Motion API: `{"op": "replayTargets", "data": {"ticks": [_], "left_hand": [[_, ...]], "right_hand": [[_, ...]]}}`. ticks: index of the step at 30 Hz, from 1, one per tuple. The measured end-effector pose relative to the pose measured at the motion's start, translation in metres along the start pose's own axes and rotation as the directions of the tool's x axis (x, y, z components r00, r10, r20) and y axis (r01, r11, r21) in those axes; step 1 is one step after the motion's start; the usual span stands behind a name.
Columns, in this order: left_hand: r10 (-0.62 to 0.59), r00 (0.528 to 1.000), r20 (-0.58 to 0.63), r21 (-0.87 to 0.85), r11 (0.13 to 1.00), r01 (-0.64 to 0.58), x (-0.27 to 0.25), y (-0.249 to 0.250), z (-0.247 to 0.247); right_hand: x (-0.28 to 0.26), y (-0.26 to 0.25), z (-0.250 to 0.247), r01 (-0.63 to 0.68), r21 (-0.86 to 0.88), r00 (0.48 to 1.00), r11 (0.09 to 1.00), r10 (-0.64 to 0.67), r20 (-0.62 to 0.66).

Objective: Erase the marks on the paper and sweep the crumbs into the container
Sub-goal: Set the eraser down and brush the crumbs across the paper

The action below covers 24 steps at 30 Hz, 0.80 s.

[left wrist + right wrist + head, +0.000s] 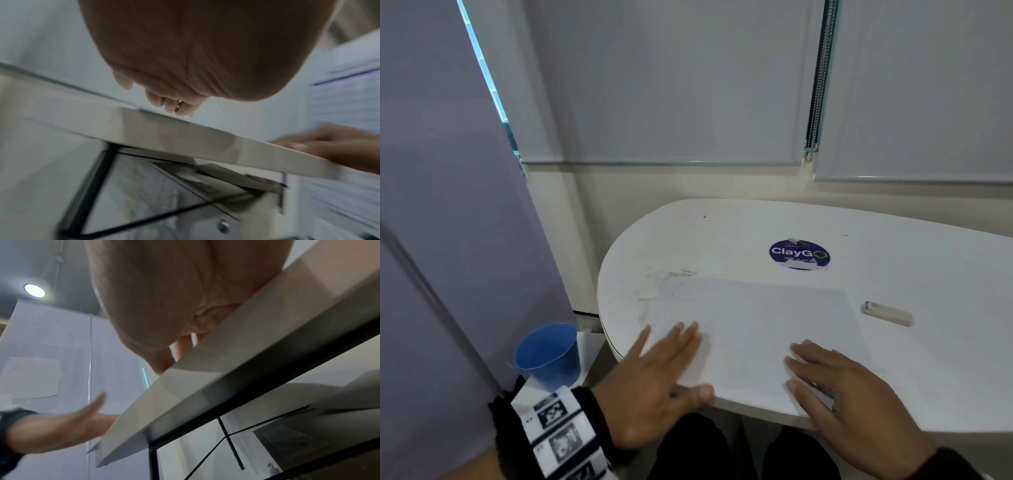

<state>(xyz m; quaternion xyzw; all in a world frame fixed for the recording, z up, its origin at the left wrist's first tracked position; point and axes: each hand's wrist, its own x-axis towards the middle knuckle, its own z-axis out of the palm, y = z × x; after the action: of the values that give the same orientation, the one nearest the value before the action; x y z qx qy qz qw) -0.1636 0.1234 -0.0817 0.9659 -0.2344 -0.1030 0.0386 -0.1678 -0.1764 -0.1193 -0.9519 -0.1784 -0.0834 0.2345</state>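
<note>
Both our hands, left (661,380) and right (849,387), lie spread flat on paper (756,315), gripping nothing. Erasing looks done; next, sweep crumbs left into cup (548,354).

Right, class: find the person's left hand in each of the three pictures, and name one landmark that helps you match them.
Head view: the left hand is at lower left, fingers flat on the paper's left part.
Left wrist view: it fills the top centre, fingertips over the table.
Right wrist view: it is at lower left, blurred, reaching to the table.
Shared landmark: the white table's near edge.
</note>
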Motion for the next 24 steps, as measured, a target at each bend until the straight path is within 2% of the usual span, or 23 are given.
{"op": "replayTargets", "data": {"ticks": [2,4,7,11,12,14,16,18,20,24], "left_hand": [[0.056,0.997,0.051,-0.053,0.997,-0.054,-0.001,0.014,0.005],[0.039,0.998,0.047,-0.066,0.997,-0.036,0.004,0.010,0.009],[-0.073,0.997,0.014,-0.059,0.995,0.074,0.018,-0.021,0.006],[-0.272,0.962,0.005,-0.074,0.960,0.271,0.027,-0.061,-0.014],[-0.264,0.964,-0.024,-0.062,0.963,0.263,0.024,-0.061,-0.016],[-0.141,0.988,-0.068,-0.001,0.990,0.142,0.014,-0.043,-0.014],[0.013,0.999,-0.030,0.019,1.000,-0.013,-0.001,-0.011,-0.006],[0.095,0.994,0.055,-0.017,0.995,-0.094,-0.012,0.007,0.003],[0.055,0.996,0.071,-0.025,0.998,-0.054,-0.011,-0.004,0.005],[-0.171,0.985,-0.020,0.004,0.985,0.171,0.001,-0.053,-0.003]], "right_hand": [[0.001,0.002,0.002,-0.002,0.004,1.000,1.000,0.002,-0.010],[0.001,0.003,0.003,0.002,0.012,1.000,1.000,-0.002,-0.015],[0.000,0.002,0.004,0.011,0.006,1.000,1.000,-0.011,-0.018],[0.000,0.002,0.004,0.019,-0.002,0.999,1.000,-0.019,-0.037],[0.000,0.002,0.004,0.022,0.001,0.999,1.000,-0.022,-0.042],[0.000,0.002,0.005,0.026,0.010,0.998,1.000,-0.025,-0.052],[-0.001,0.002,0.006,0.034,0.011,0.997,0.999,-0.033,-0.071],[-0.002,0.001,0.007,0.034,0.011,0.996,0.999,-0.033,-0.084],[-0.002,0.001,0.007,0.038,0.008,0.997,0.999,-0.037,-0.074],[-0.003,0.002,0.007,0.044,0.012,0.996,0.999,-0.043,-0.077]]}}
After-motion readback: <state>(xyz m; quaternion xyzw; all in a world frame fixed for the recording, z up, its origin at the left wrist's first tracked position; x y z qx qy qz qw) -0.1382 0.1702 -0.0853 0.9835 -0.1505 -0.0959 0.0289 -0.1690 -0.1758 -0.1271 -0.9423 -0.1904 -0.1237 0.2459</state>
